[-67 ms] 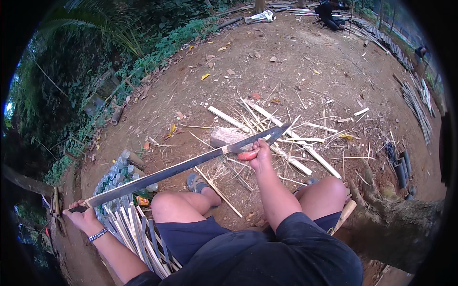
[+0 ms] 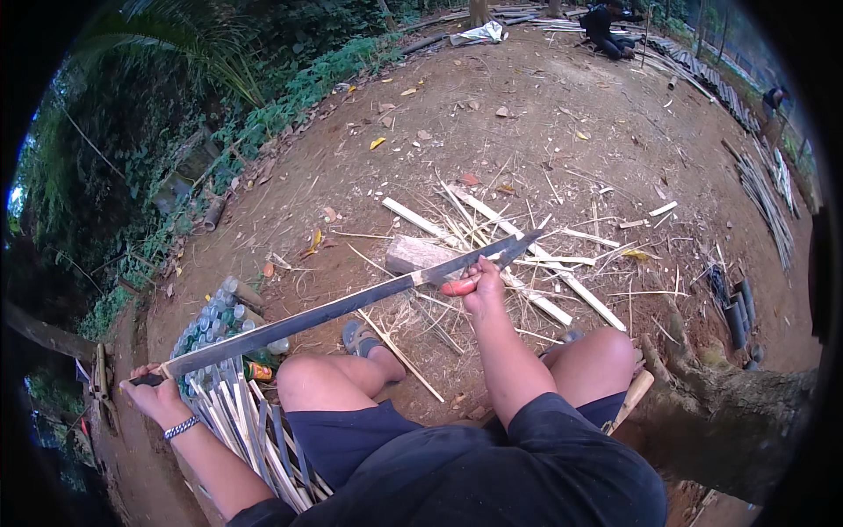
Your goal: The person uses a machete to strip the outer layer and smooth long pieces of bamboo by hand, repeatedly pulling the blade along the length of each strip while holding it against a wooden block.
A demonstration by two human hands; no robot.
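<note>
A long, dark-faced bamboo slat (image 2: 299, 322) slants across in front of me, from lower left up to the right, with a pale edge and a pale nick near its middle. At its lower end my left hand (image 2: 158, 400) is closed around it, a bracelet on the wrist. My right hand (image 2: 484, 288) is closed on the orange-red handle of a knife (image 2: 460, 287), close under the slat. The knife's dark blade points up and right, partly hidden by the hand and overlapping the slat's far end. Beneath the slat lies a wooden block (image 2: 420, 253) on the ground.
Split bamboo strips (image 2: 575, 281) and shavings litter the dirt ahead. By my left leg are a bundle of slats (image 2: 255, 422) and a heap of plastic bottles (image 2: 215, 325). A tree trunk (image 2: 738, 422) stands at right. Another person (image 2: 606, 31) sits far off; a second is at far right.
The slat and both my hands have shifted slightly to the right. Both hands keep their hold.
</note>
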